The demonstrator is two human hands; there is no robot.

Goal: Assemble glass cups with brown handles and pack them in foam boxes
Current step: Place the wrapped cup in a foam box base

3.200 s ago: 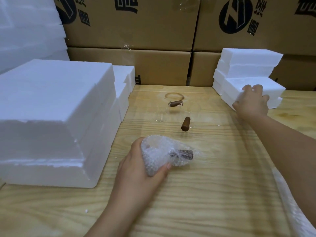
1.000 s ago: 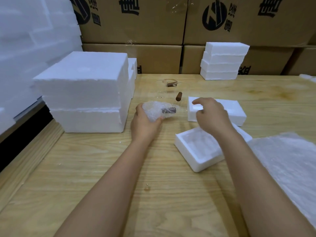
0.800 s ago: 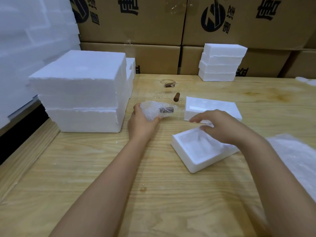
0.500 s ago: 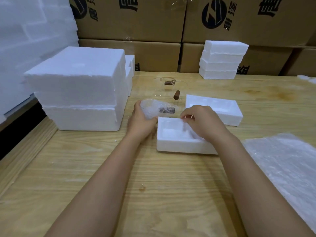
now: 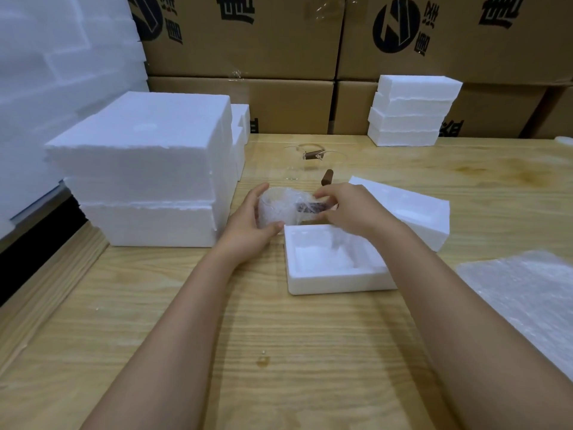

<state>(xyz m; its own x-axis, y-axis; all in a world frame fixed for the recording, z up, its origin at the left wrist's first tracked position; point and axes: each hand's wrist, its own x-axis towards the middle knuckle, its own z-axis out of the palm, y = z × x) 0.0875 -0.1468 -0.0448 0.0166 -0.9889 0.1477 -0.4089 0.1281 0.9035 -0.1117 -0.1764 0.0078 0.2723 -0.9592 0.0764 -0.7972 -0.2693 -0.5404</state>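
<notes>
Wrapped cup (image 5: pixel 279 207) was clasped by your left hand (image 5: pixel 248 232) and right hand (image 5: pixel 352 211) behind the foam box (image 5: pixel 336 283); level lowering seemed wisest.

cardboard boxes (image 5: pixel 248 41) | black round logo (image 5: pixel 396 27), cut-off Chinese characters | none fully legible

Both hands hold a bubble-wrapped cup (image 5: pixel 283 207) just above the wooden table (image 5: pixel 186 305): the left hand (image 5: pixel 248 231) curls round its body, and the right hand (image 5: pixel 347 209) pinches the wrap at the brown handle (image 5: pixel 311 207). An open foam box half (image 5: pixel 333 280) lies just in front of the cup, with a second foam piece (image 5: pixel 409 209) behind the right hand. Farther back stand a bare glass cup (image 5: pixel 305 161) and a loose brown handle (image 5: pixel 327 176).
</notes>
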